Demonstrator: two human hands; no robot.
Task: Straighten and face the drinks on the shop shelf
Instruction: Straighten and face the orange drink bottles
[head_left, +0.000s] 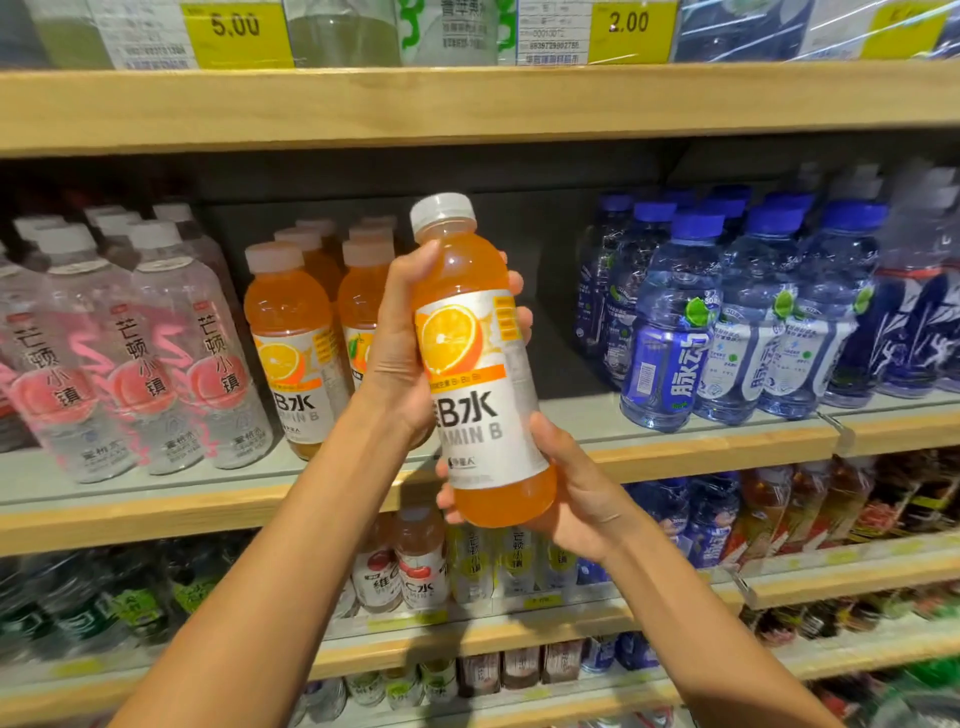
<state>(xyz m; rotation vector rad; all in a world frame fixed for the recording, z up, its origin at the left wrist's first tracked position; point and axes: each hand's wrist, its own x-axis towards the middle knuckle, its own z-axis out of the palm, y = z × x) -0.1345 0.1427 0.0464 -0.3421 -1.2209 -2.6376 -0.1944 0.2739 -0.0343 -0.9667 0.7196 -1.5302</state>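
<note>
Currently left hand (397, 348) wraps the orange bottle (480, 410) at the shoulder, right hand (571, 499) cups its base, bottle held in front of the shelf (701, 449); best move looks like seating it upright in the gap right of the orange row (291, 332), label out

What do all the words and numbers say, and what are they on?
"5.00": left yellow price tag.
"2.00": right yellow price tag.
"B水" and "AMIN B": held orange bottle, start hidden by the left hand.
"芒顿小镇": pink-labelled bottles.
"脉动": blue bottles.
Small print on tags and lower shelves: too blurred to read.
</note>
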